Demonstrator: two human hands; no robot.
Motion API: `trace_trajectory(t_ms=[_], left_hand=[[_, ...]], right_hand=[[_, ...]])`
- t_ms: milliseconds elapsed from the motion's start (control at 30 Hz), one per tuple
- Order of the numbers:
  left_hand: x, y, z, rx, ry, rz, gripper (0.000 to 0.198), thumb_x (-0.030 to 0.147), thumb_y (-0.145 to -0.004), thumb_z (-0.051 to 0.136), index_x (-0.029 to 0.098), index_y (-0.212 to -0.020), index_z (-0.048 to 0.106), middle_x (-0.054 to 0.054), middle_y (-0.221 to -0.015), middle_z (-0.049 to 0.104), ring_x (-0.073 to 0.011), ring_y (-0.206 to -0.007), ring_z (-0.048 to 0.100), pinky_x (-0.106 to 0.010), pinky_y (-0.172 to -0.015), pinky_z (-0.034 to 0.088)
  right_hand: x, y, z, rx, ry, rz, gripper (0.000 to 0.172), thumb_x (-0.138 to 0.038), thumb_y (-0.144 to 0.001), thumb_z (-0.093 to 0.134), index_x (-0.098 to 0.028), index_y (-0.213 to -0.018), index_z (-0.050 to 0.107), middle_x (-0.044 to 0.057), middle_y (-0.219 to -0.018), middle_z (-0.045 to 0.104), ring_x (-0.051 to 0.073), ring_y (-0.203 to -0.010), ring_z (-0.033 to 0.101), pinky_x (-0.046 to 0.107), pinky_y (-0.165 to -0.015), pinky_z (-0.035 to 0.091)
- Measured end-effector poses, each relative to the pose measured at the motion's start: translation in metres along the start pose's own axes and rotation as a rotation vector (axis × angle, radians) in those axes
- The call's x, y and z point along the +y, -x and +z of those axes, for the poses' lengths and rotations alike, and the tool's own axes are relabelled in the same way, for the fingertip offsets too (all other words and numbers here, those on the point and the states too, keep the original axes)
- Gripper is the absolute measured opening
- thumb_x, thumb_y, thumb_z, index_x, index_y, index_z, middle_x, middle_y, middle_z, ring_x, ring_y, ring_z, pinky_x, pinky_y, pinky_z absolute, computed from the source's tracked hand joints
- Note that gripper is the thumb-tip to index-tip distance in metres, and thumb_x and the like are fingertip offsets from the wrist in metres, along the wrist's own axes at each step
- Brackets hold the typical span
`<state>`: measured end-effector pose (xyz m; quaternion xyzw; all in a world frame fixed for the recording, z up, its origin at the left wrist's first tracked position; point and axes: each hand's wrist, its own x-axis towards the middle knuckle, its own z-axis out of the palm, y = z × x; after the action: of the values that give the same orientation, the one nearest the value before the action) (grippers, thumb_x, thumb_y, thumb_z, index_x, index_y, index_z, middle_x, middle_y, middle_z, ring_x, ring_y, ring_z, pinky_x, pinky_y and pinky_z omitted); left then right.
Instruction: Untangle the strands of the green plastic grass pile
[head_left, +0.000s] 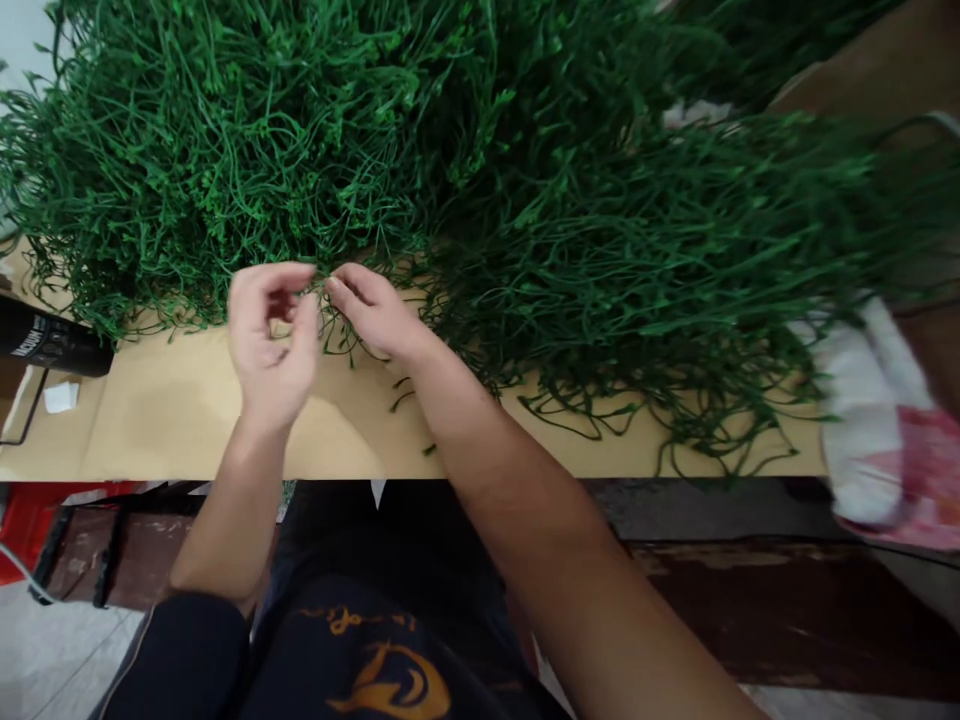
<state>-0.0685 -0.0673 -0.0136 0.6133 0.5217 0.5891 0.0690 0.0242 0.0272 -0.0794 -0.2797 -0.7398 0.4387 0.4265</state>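
At the near edge of a big heap of green artificial plant stems (247, 150), my two hands meet almost fingertip to fingertip. My left hand (270, 335) is curled, with a gap between its thumb and forefinger and nothing clearly held there. My right hand (371, 310) pinches a thin green artificial stem (322, 285) between thumb and forefinger. Much of that stem is lost against the heap behind it. More loose stems (630, 260) lie in a long pile to the right of my right hand.
Tan paper or board (172, 410) covers the table. A black cylinder with white lettering (56, 338) lies at the left, near a small white scrap (61, 397). A white and pink bag (885, 440) hangs at the right edge. Below is a brown bench (787, 600).
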Motion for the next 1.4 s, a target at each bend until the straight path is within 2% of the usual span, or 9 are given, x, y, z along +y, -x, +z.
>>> trace_trajectory(t_ms=[100, 233, 300, 367, 600, 767, 967, 1200, 1400], left_hand=[[-0.039, 0.007, -0.021, 0.069, -0.033, -0.107, 0.042, 0.042, -0.072, 0.066, 0.021, -0.106, 0.054, -0.004, -0.105, 0.055, -0.0144, -0.096, 0.055, -0.029, -0.083, 0.047], [-0.068, 0.010, -0.017, -0.170, 0.072, -0.335, 0.046, 0.051, -0.074, 0.059, 0.020, -0.108, 0.053, -0.007, -0.110, 0.058, -0.0164, -0.102, 0.056, -0.031, -0.086, 0.047], [-0.071, 0.010, -0.008, -0.303, 0.133, -0.402, 0.041, 0.046, -0.075, 0.060, 0.019, -0.105, 0.054, -0.007, -0.108, 0.061, -0.0157, -0.097, 0.058, -0.031, -0.084, 0.048], [-0.072, 0.011, -0.001, -0.354, 0.147, -0.450, 0.032, 0.036, -0.076, 0.061, 0.017, -0.101, 0.056, -0.006, -0.102, 0.063, -0.0140, -0.090, 0.060, -0.030, -0.081, 0.049], [-0.078, 0.010, -0.005, -0.152, 0.128, -0.587, 0.003, 0.017, -0.074, 0.059, 0.016, -0.077, 0.059, 0.001, -0.074, 0.060, -0.0083, -0.070, 0.054, -0.023, -0.073, 0.046], [-0.075, 0.012, -0.008, -0.151, 0.253, -0.672, 0.014, 0.030, -0.073, 0.063, 0.017, -0.075, 0.057, 0.002, -0.070, 0.056, -0.0076, -0.067, 0.051, -0.021, -0.068, 0.044], [-0.071, 0.016, -0.002, -0.226, 0.286, -0.673, 0.032, 0.034, -0.062, 0.073, 0.017, -0.079, 0.052, 0.003, -0.072, 0.056, -0.0079, -0.068, 0.052, -0.022, -0.070, 0.044], [-0.073, 0.014, -0.005, -0.206, 0.312, -0.598, 0.026, 0.035, -0.067, 0.070, 0.017, -0.076, 0.053, 0.000, -0.076, 0.058, -0.0106, -0.077, 0.055, -0.025, -0.079, 0.045], [-0.070, 0.014, -0.005, -0.355, 0.363, -0.501, 0.038, 0.046, -0.063, 0.071, 0.018, -0.082, 0.054, -0.001, -0.081, 0.060, -0.0136, -0.083, 0.056, -0.028, -0.082, 0.045]], right_hand=[[-0.001, 0.000, -0.003, 0.022, -0.139, 0.004, 0.052, -0.070, -0.078, 0.034, -0.020, -0.074, 0.044, -0.002, -0.065, 0.040, 0.009, -0.062, 0.040, 0.025, -0.060, 0.039], [-0.002, 0.001, -0.001, -0.067, -0.259, 0.017, 0.056, -0.074, -0.069, 0.046, -0.019, -0.076, 0.048, -0.002, -0.067, 0.043, 0.009, -0.061, 0.040, 0.025, -0.058, 0.039], [-0.002, 0.002, 0.002, -0.102, -0.284, 0.022, 0.057, -0.075, -0.066, 0.049, -0.018, -0.076, 0.049, -0.001, -0.069, 0.047, 0.009, -0.063, 0.042, 0.026, -0.061, 0.040], [0.000, 0.003, 0.006, -0.113, -0.283, 0.026, 0.058, -0.075, -0.065, 0.049, -0.018, -0.077, 0.051, 0.000, -0.071, 0.049, 0.010, -0.066, 0.044, 0.027, -0.064, 0.041], [0.006, 0.007, 0.010, -0.016, -0.191, 0.020, 0.055, -0.071, -0.071, 0.046, -0.018, -0.084, 0.054, 0.001, -0.075, 0.049, 0.012, -0.073, 0.047, 0.029, -0.068, 0.041], [0.007, 0.008, 0.008, -0.079, -0.117, 0.000, 0.049, -0.064, -0.074, 0.049, -0.016, -0.086, 0.054, 0.003, -0.078, 0.053, 0.012, -0.071, 0.049, 0.030, -0.068, 0.043], [0.006, 0.009, 0.009, -0.038, -0.122, 0.025, 0.031, -0.046, -0.073, 0.057, -0.017, -0.082, 0.054, 0.004, -0.081, 0.056, 0.013, -0.075, 0.051, 0.032, -0.073, 0.045], [-0.001, 0.011, 0.010, -0.010, -0.090, -0.004, 0.024, -0.042, -0.077, 0.054, -0.018, -0.082, 0.054, 0.003, -0.081, 0.054, 0.013, -0.075, 0.051, 0.030, -0.071, 0.044], [-0.007, 0.012, 0.007, 0.021, -0.048, -0.029, 0.020, -0.036, -0.076, 0.055, -0.017, -0.081, 0.055, 0.004, -0.081, 0.055, 0.014, -0.076, 0.052, 0.031, -0.074, 0.044]])
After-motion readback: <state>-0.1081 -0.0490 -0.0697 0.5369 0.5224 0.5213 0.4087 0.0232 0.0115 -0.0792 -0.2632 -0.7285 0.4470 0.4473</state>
